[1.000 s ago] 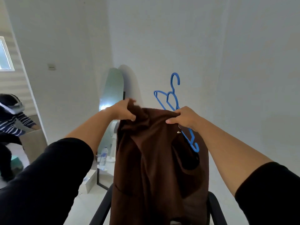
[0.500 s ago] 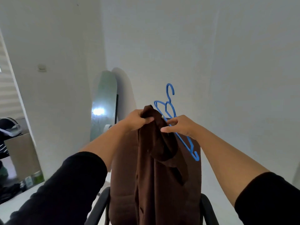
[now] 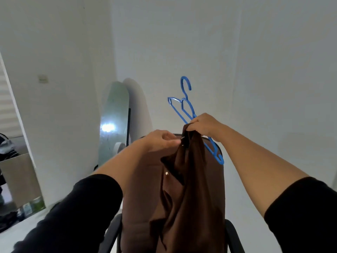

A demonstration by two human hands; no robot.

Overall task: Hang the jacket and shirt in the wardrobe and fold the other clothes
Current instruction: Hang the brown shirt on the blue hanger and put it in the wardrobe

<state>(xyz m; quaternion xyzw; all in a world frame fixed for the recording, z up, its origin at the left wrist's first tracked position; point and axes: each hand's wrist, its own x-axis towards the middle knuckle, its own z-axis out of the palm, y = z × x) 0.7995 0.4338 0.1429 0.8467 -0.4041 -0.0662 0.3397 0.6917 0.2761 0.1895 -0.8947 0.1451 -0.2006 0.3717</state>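
We are only starting the hanging: our right hand (image 3: 204, 126) is pinching the collar of the soft dark-brown jacket (image 3: 189, 189) together with the thin blue plastic hanger (image 3: 185, 106), whose hook is rising above those fingers. Our left hand (image 3: 160, 141) is reaching toward the collar, fingers loosely extended, gripping nothing we can see. The jacket is drooping below, not yet threaded on; no wardrobe is showing, and shirt and folding are waiting.
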